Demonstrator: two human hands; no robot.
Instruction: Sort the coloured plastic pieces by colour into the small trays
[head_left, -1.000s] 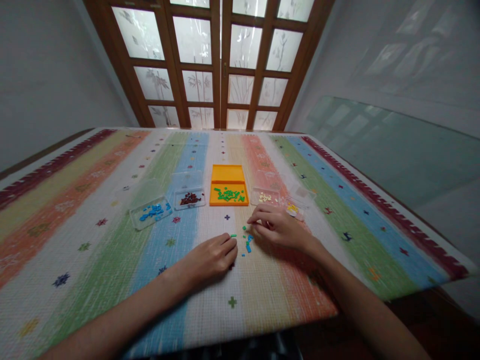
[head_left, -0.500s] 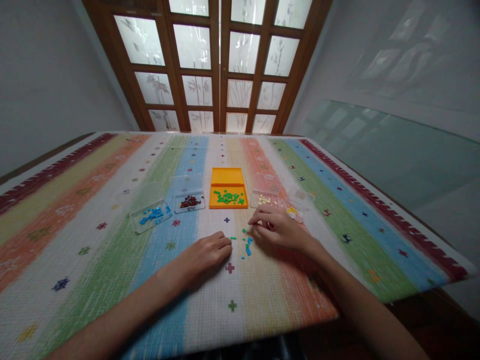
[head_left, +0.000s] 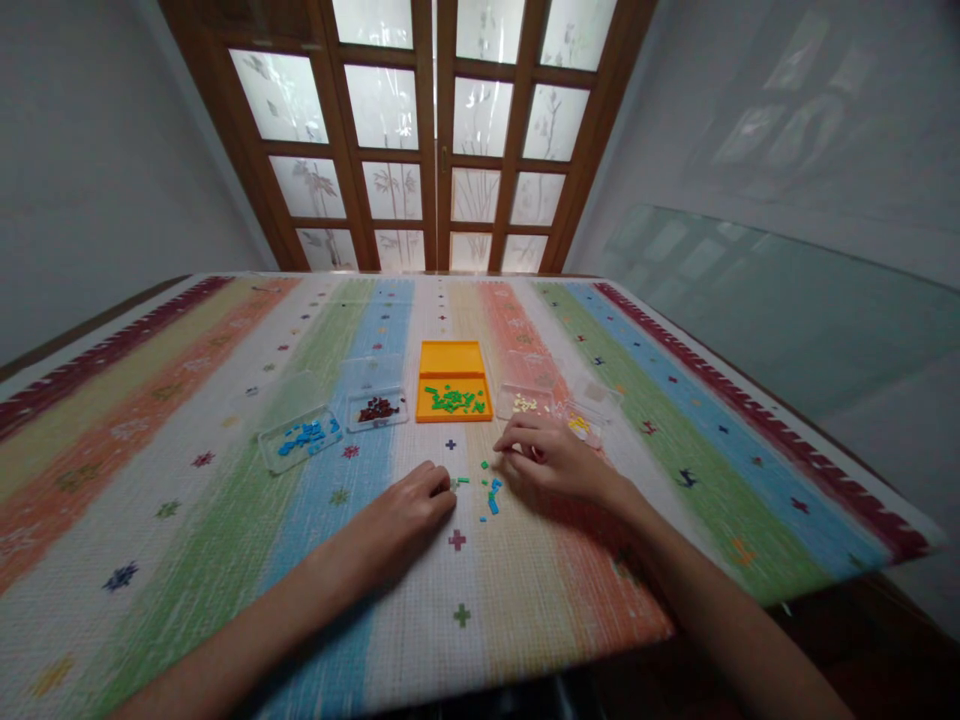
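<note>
My left hand [head_left: 416,500] rests on the cloth with its fingers curled in; whatever it may hold is hidden. Just off its fingertips lies a thin green brick [head_left: 463,481]. My right hand [head_left: 551,457] is bent, thumb and fingertips drawn together low over the cloth, and I cannot make out what is between them. Between the hands are a small green brick [head_left: 484,464] and several loose blue bricks [head_left: 493,505].
Beyond the hands stands an open yellow case [head_left: 454,358] with green bricks. Clear boxes hold blue pieces [head_left: 304,437], dark red pieces [head_left: 377,409], cream pieces [head_left: 523,403] and yellow pieces [head_left: 579,424]. The striped tablecloth [head_left: 300,540] covers the table; a paned door [head_left: 437,160] is behind.
My left hand has drawn back slightly to the left, showing more cloth by the thin green brick. The right hand stays almost in place; the whole view has shifted a little.
</note>
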